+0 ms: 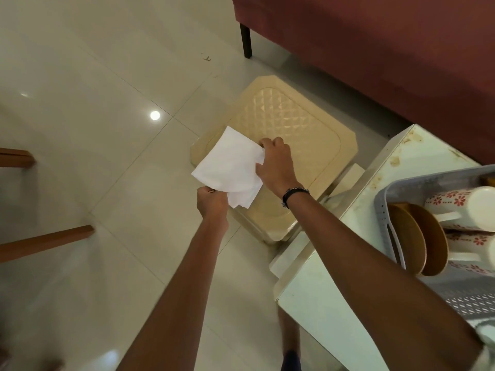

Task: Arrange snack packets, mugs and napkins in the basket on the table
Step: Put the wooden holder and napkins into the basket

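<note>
Both hands hold a white napkin [227,164] over a cream plastic stool [289,121]. My left hand [213,203] pinches its lower corner, and my right hand [276,163] grips its right edge. At the right edge of the view a grey perforated basket [385,210] stands on a white table [316,303]. Inside it lie white mugs with red flower prints [452,202] on their sides and two brown plates [417,236] standing on edge. No snack packets are in sight.
A dark red sofa [375,49] with a black leg [246,40] fills the top right. Wooden chair legs [45,239] jut in from the left over a glossy tiled floor [93,103]. My own leg shows below the table.
</note>
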Action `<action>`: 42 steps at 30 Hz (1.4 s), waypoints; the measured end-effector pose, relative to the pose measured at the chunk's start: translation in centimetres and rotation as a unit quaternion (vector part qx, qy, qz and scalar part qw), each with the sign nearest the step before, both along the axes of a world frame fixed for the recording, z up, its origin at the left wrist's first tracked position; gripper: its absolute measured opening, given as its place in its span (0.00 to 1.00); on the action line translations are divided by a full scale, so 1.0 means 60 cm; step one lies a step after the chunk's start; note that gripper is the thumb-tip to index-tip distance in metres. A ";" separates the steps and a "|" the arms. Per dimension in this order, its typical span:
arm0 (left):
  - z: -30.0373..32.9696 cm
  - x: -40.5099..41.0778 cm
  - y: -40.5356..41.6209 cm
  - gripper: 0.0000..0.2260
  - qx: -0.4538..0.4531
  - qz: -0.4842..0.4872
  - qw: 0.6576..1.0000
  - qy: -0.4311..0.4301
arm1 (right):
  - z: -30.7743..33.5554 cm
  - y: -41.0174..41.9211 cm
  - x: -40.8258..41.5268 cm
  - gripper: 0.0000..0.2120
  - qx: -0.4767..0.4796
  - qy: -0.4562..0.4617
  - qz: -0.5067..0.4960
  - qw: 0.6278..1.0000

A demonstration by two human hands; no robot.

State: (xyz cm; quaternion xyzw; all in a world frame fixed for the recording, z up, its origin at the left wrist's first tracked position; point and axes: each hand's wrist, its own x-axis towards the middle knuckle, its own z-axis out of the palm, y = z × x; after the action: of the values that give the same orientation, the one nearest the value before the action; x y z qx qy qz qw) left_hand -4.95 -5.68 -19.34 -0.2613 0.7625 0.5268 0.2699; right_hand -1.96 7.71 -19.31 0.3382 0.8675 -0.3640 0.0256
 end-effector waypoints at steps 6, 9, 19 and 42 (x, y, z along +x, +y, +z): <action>0.029 0.036 0.013 0.11 0.051 -0.033 0.998 0.032 | 0.002 -0.016 0.061 0.15 -0.093 0.022 -0.026 0.995; 0.044 0.066 0.024 0.09 0.089 -0.078 0.993 0.017 | 0.023 -0.011 0.122 0.11 -0.227 0.066 -0.123 0.964; 0.092 0.212 0.092 0.14 0.150 -0.284 0.934 -0.158 | 0.082 0.084 0.330 0.09 -0.369 0.065 -0.310 0.874; 0.113 0.484 0.188 0.38 0.204 -0.324 0.878 -0.287 | 0.160 0.178 0.607 0.14 -0.175 0.000 -0.252 0.952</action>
State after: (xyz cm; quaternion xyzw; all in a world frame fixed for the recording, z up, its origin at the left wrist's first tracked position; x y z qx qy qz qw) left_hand 24.09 5.63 -12.53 -0.0784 0.5689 0.4556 0.6801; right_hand 34.43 18.41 -9.70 0.5365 0.6764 -0.5046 -0.0081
